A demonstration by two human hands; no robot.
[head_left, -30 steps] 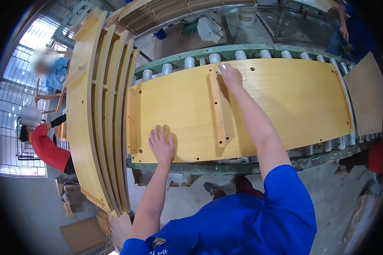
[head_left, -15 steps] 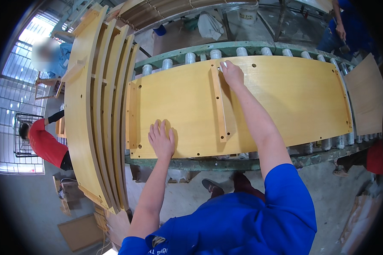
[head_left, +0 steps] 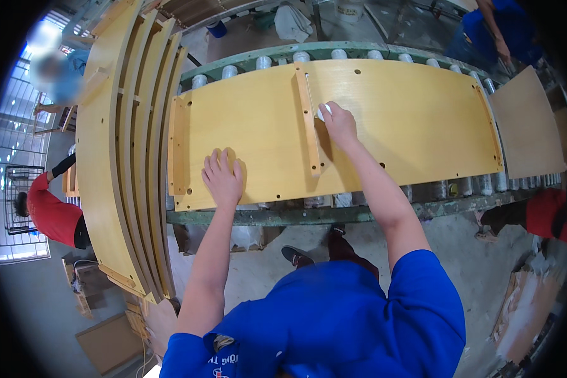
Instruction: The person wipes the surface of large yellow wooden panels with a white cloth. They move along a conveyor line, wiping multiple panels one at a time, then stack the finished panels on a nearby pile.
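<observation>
A long yellow wooden panel [head_left: 252, 120] lies flat on the roller conveyor, with a wooden cleat [head_left: 307, 123] across its middle and other cleats at its two ends. My left hand [head_left: 223, 181] rests flat on the panel's near left part, fingers spread. Just right of the middle cleat, my right hand [head_left: 340, 126] is closed around a small white object [head_left: 324, 111], mostly hidden by the fingers; its kind cannot be made out. A thin white line shows along the cleat's right side near its far end.
Several curved yellow panels [head_left: 101, 164] stand stacked at left. Green-framed rollers [head_left: 264, 62] run beneath the work. A thin brown board [head_left: 526, 123] lies at the right end. Co-workers are at left and right: a red-shirted person [head_left: 53, 211], a blue-clad one [head_left: 494, 31].
My right hand has moved nearer along the middle cleat, from its far end toward its middle, still holding the white object. My left hand stays on the panel. The whole view has shifted slightly.
</observation>
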